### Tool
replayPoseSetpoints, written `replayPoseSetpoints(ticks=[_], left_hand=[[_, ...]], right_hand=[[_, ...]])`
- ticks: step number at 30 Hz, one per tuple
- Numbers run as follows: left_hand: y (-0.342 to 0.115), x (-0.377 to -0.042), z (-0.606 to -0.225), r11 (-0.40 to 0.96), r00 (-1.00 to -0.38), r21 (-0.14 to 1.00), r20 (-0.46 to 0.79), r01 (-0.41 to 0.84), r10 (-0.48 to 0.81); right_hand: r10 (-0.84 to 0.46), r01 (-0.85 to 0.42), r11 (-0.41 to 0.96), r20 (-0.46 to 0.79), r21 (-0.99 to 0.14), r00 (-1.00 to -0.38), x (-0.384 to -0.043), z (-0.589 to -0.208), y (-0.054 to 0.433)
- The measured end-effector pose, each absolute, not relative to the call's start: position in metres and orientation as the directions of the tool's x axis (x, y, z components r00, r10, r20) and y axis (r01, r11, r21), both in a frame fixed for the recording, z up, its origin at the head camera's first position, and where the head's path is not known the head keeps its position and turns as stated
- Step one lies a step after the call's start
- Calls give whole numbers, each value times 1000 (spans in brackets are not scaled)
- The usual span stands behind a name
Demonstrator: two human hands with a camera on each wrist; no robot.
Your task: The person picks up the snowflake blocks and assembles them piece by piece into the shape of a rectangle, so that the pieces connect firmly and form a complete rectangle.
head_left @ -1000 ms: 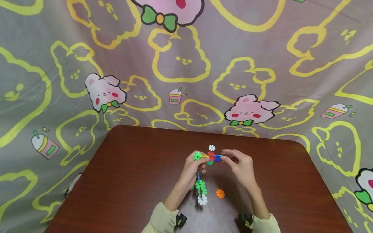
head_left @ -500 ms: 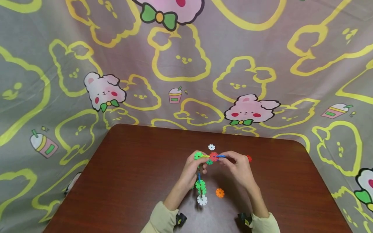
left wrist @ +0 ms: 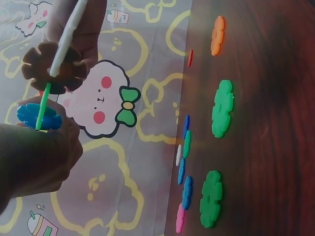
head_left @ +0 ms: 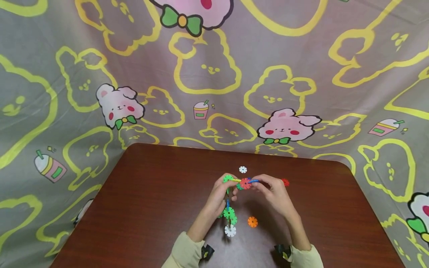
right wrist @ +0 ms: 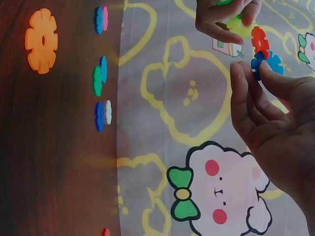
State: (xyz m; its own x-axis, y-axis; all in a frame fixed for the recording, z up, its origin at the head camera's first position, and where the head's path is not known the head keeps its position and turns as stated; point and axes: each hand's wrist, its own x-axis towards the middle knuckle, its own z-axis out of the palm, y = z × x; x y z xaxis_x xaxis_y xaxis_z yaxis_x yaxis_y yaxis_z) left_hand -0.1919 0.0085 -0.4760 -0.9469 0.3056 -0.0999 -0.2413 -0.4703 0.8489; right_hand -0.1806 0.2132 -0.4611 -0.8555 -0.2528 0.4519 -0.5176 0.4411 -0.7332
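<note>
Both hands are raised over the table around a string of notched plastic interlocking discs. My left hand (head_left: 218,193) pinches a yellow disc (head_left: 236,180) seen edge-on, beside a green disc (head_left: 228,179). A red disc (head_left: 245,183) sits between the two hands, joining the yellow side to a blue disc (right wrist: 273,69). Thumb and fingers of my right hand (head_left: 276,191) pinch that blue disc. Below the left hand, a blue disc (head_left: 228,204), a green disc (head_left: 229,213) and a white disc (head_left: 230,230) line up downward. Left-hand fingers partly cover the upper pieces.
On the brown table (head_left: 161,208) lie an orange disc (head_left: 253,222) in front, a white disc (head_left: 242,169) behind the hands and a red disc (head_left: 285,182) at right. Several small discs (left wrist: 187,191) lie farther off. A patterned curtain (head_left: 151,74) hangs behind the table.
My right fingers have moved left and closed in on the blue disc. The red disc has shifted slightly down and right. A loose red disc has come into view beyond the right hand.
</note>
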Motion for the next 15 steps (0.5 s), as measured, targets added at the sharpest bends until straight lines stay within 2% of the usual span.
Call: replayPoseSetpoints(ticks=[10,15], left_hand=[[4,-193,-474,-356,-911,896,-111,-264,398],[5,-193,-474,-347,-903,893,-131,-287,410]], right_hand=[[-296,-472,492,369,-732,-881,-180,-459,217],[-310,-487,511,377,-708,-873,-181,-459,217]])
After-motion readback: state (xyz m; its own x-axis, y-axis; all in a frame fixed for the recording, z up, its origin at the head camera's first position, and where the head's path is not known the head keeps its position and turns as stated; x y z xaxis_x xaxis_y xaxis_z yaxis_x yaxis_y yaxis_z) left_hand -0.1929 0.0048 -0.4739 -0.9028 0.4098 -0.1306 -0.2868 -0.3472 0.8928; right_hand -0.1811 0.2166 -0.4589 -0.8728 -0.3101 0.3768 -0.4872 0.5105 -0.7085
